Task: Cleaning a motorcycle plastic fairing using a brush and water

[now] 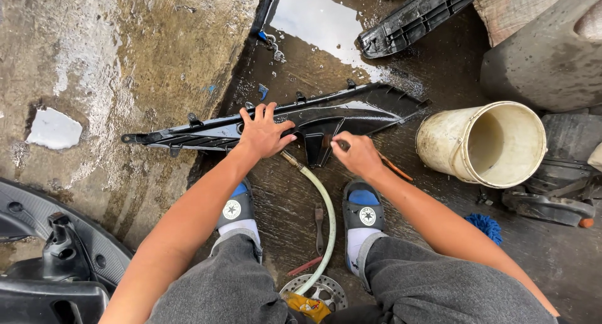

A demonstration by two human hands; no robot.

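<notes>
The left hand (262, 133) lay flat, fingers spread and unclenched, pressing down on a long black plastic panel (351, 111) that stretched across the wet ground in front of both feet. The panel was glossy with water, narrow and ribbed toward the end left of the fingers, wider and smooth-curved to their right, with small mounting tabs along its upper edge.

The right hand (356, 152) was closed around a small brush (332, 141), whose dark, stubby head touched the panel just beside the left thumb; an orange-tinted handle (395, 168) stuck out behind the knuckles.

Below the left fingertips, a pale rubbery hose (325, 205) with a brass-coloured nozzle curved back between the two slippered feet. Beside it, under the right wrist, lay pliers (318, 227) with reddish grips on the muddy concrete.

To the right of the right-hand fingers, a cream plastic bucket (483, 145) lay tipped on its side, scuffed and stained, its mouth facing away from the hands. Beyond the fingers, farther up, a second black moulded panel (417, 17) rested by a puddle (313, 23). A blue fluffy mitt (484, 226) sat near the right forearm.
</notes>
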